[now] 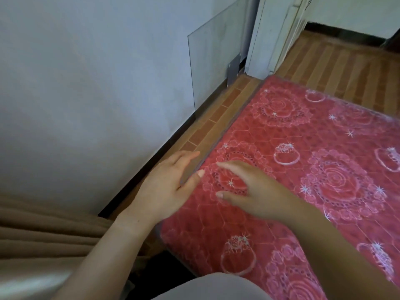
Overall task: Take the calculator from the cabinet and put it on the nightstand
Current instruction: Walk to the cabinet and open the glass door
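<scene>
Neither the calculator, the cabinet nor the nightstand is in view. My left hand (pixel 166 185) hovers over the gap between the wall and the mattress, fingers relaxed and holding nothing. My right hand (pixel 249 191) is spread over the near left corner of the red mattress (pixel 313 148), fingers straight and empty. The two hands are close together without touching.
A red floral mattress covers the lower right. A narrow strip of brown tiled floor (pixel 218 118) runs between it and the grey wall (pixel 86 94). A glass pane (pixel 214 59) leans on the wall, a white door (pixel 279 33) stands beyond, and a beige curtain (pixel 43 230) hangs at the left.
</scene>
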### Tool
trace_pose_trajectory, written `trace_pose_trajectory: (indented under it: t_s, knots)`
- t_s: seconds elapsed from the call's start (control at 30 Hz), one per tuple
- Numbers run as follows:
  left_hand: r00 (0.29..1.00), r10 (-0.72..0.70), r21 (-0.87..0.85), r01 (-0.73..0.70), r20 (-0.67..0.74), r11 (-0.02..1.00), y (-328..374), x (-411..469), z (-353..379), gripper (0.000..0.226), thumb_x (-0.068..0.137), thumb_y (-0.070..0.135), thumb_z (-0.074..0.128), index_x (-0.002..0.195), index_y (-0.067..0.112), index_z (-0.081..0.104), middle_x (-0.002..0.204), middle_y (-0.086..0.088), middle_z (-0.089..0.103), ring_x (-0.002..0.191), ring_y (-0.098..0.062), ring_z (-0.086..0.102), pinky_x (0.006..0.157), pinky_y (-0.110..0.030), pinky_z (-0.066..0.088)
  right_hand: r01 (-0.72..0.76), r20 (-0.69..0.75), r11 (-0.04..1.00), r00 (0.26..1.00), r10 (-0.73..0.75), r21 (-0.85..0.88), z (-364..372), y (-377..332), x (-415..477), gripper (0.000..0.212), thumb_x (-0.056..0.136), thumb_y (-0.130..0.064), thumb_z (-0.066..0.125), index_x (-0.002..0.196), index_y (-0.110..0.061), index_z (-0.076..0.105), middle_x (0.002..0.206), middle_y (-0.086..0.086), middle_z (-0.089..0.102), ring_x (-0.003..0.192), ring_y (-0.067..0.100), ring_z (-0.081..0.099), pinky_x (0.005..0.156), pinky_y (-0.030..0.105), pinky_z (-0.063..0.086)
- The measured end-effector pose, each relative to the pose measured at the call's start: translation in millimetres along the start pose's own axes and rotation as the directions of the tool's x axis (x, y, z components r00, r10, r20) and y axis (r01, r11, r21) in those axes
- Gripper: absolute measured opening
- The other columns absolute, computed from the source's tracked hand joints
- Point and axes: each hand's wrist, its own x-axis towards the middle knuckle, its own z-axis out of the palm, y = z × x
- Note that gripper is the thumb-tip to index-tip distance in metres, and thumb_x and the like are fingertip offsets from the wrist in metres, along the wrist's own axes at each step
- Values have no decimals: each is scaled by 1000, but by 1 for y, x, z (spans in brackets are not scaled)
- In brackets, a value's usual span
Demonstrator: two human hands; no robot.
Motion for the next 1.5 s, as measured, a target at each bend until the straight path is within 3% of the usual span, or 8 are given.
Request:
trace_pose_trajectory:
  t_s: [0.17, 0.3, 0.43, 0.57, 0.83, 1.1, 1.33, 1.5]
  knots:
    - [1000, 27, -15, -27, -10, 1000, -50, 31, -31, 55, 88, 56, 30, 134, 26, 39, 136, 7, 46, 122, -8, 43, 101, -34, 39, -35, -55, 999, 998, 36, 6, 4, -21, 54, 68, 82, -54, 54, 140, -34, 26, 147, -12, 31, 130, 3, 32, 103, 23, 28]
    - [994, 75, 38, -78, 85, 996, -103, 57, -62, 55, 88, 55, 29, 136, 30, 35, 140, 9, 42, 124, -7, 41, 103, -34, 36, -122, -152, 992, 981, 120, -6, 22, -49, 111, 68, 81, -54, 54, 140, -33, 28, 146, -8, 33, 130, 7, 33, 104, 25, 28]
    - [982, 66, 55, -77, 175, 996, -165, 70, -105, 57, 87, 59, 27, 137, 32, 32, 141, 9, 40, 125, -7, 39, 102, -30, 34, -161, -160, 985, 973, 168, 54, 47, -85, 165, 66, 81, -49, 57, 138, -33, 30, 143, -9, 37, 121, -1, 35, 98, 15, 27]
    - [975, 106, 41, -116, 196, 992, -211, 90, -140, 58, 87, 61, 27, 137, 32, 33, 140, 11, 41, 125, -6, 38, 101, -25, 31, -168, -206, 982, 962, 182, 84, 57, -112, 206, 70, 81, -47, 60, 141, -32, 25, 143, -9, 37, 124, 4, 37, 99, 21, 33]
    - [955, 166, 11, -175, 246, 985, -213, 108, -144, 60, 85, 59, 27, 138, 33, 30, 144, 12, 37, 128, -5, 35, 100, -22, 25, -234, -280, 971, 930, 238, 46, 50, -116, 210, 74, 75, -60, 47, 141, -34, 24, 143, -12, 37, 120, -8, 29, 90, -1, 18]
    - [947, 55, 26, -67, 317, 997, -242, 106, -145, 59, 84, 63, 28, 137, 36, 29, 143, 13, 37, 128, -6, 36, 101, -25, 27, -214, -262, 964, 932, 249, 155, 63, -118, 240, 72, 74, -60, 50, 138, -37, 27, 140, -12, 39, 121, -2, 37, 97, 17, 30]
    - [905, 207, -22, -214, 372, 977, -276, 165, -170, 61, 82, 62, 26, 137, 37, 30, 142, 16, 37, 124, 3, 32, 100, -18, 23, -345, -330, 926, 866, 376, 152, 62, -125, 286, 67, 79, -51, 57, 138, -35, 29, 134, -20, 37, 115, -10, 31, 87, -5, 20]
    - [872, 257, -74, -249, 416, 966, -308, 218, -201, 61, 77, 65, 24, 134, 43, 29, 143, 19, 34, 129, 0, 31, 104, -22, 24, -390, -391, 891, 801, 453, 233, 62, -139, 344, 65, 79, -49, 61, 136, -34, 34, 138, -15, 41, 120, -5, 37, 91, 0, 21]
